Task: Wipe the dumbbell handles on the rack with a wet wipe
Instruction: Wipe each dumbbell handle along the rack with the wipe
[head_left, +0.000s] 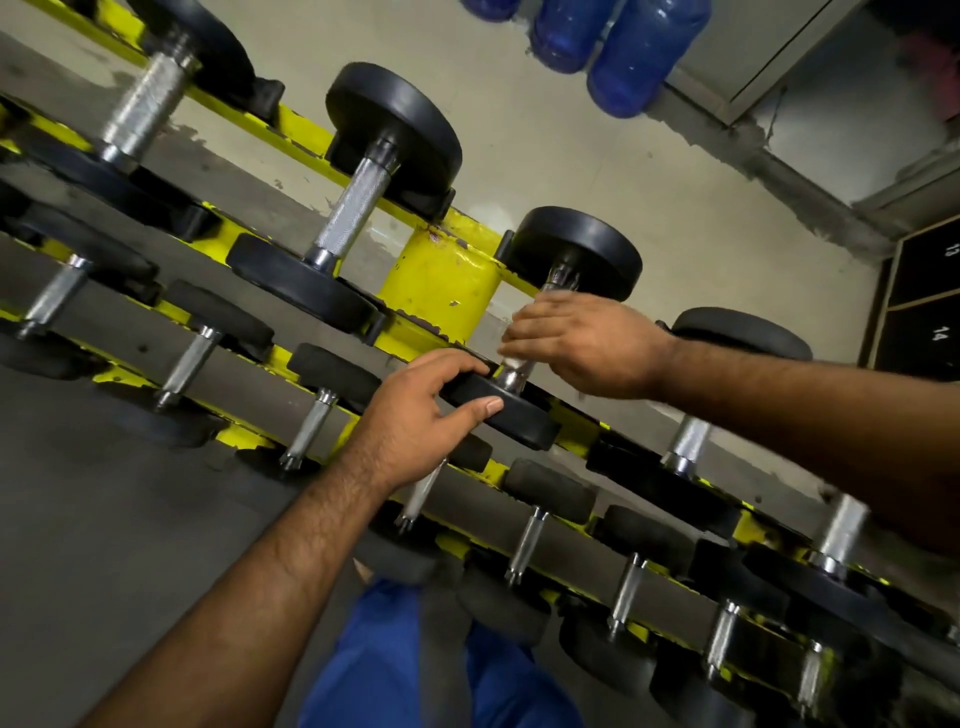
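The right hand clasped a wet wipe round the dumbbell handle on the yellow rack; the left hand gripped its near plate. Best twist along the whole bar

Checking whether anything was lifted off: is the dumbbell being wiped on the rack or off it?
On the rack. The dumbbell lies across the yellow rack, left hand gripping its near plate, right hand around its handle.
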